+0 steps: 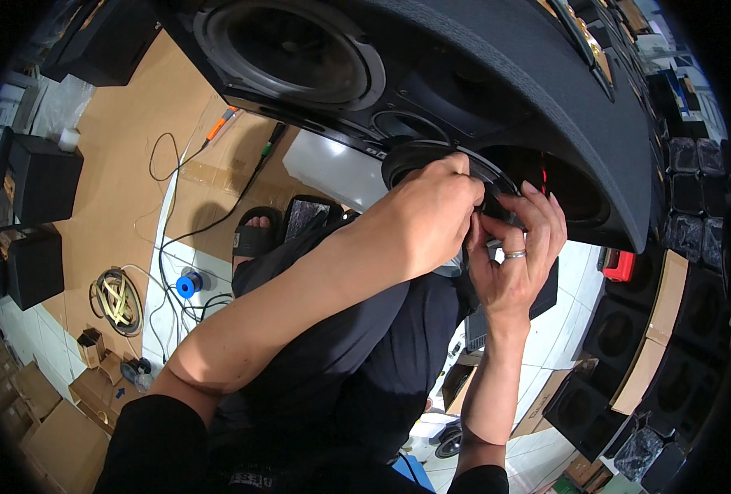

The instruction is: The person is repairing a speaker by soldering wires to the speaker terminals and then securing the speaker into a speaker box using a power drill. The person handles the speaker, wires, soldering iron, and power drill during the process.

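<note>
A large black speaker cabinet (497,74) lies tilted across the top of the head view, with a big fitted woofer (291,58) at upper left. Below it a round black speaker driver (419,156) sits at a cutout (575,185) in the cabinet front. My left hand (431,214) is closed over the driver's rim, fingers curled on a small black part. My right hand (518,247), wearing a ring, pinches the same small part from the right, red wire (542,177) showing just above its fingers. The part itself is mostly hidden by my fingers.
Cardboard sheets (126,173) cover the floor at left, with black cables, a blue spool (188,285), a coil of yellow wire (118,298) and small cartons. Black speaker boxes (40,177) stand at left; more stacked cabinets (629,329) fill the right side. A sandalled foot (256,235) rests below.
</note>
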`<state>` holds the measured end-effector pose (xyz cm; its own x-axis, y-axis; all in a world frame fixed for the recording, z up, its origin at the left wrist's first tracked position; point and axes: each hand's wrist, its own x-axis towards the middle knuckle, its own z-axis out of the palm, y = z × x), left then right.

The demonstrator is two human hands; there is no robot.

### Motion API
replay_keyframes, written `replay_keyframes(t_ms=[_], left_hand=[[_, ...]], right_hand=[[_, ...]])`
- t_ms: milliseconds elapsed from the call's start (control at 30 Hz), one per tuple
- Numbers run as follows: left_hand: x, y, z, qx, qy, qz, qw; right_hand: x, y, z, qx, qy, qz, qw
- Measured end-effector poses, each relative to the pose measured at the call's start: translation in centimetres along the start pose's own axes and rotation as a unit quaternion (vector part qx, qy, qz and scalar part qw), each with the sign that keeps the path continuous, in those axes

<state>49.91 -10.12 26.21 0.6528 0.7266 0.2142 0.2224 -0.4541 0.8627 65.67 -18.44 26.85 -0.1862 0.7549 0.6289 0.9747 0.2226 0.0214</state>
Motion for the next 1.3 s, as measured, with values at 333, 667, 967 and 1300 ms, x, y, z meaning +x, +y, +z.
replay_keyframes(t_ms=[333,667,967,1300], left_hand=[[0.1,-0.1,0.7,-0.045,0.039,-0.036,0.998],[-0.5,-1.0,1.2,-0.14,0.03,0.003,0.99],[-0.2,-0.8,1.8,-0.082,0.061,0.041,0.994],[0.6,-0.4,0.9,0.032,0.026,0.08,0.996]], right_hand=[[0.6,0.0,-0.7,0.043,-0.029,0.066,0.996],[0.6,2.0,-0.2,0.259,-0.047,0.205,0.943],[0.5,2.0,0.4,0.311,-0.005,0.255,0.916],[-0.5,2.4,0.3,0.39,0.068,0.264,0.88]])
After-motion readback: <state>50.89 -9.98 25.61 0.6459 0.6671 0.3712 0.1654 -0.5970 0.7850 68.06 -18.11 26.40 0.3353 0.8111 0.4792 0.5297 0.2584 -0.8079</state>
